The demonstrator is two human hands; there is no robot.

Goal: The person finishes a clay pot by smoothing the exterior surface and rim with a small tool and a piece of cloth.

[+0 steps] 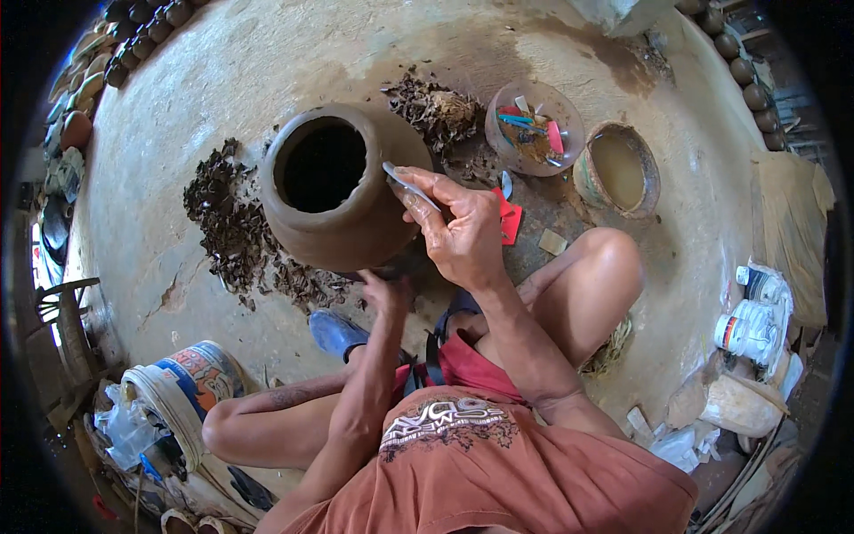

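A large round clay pot (342, 227) stands before me on the floor, its wide dark mouth turned up toward me. In my right hand (461, 222) a thin, pale, curved scraper (409, 186) is pinched, its tip against the pot's right shoulder, just beside the neck. My left hand (386, 292) is low at the near side of the pot, close to its base. Its fingers stretch toward the pot, slightly blurred and holding nothing I can see; whether they touch it I cannot tell.
Dark clay shavings (222, 218) lie left of the pot, with another heap (436, 111) behind it. A clear tub of small tools (534, 125) and a bucket of murky water (618, 169) stand at right. Near them lies a red piece (510, 218). A white bucket (191, 383) is lower left.
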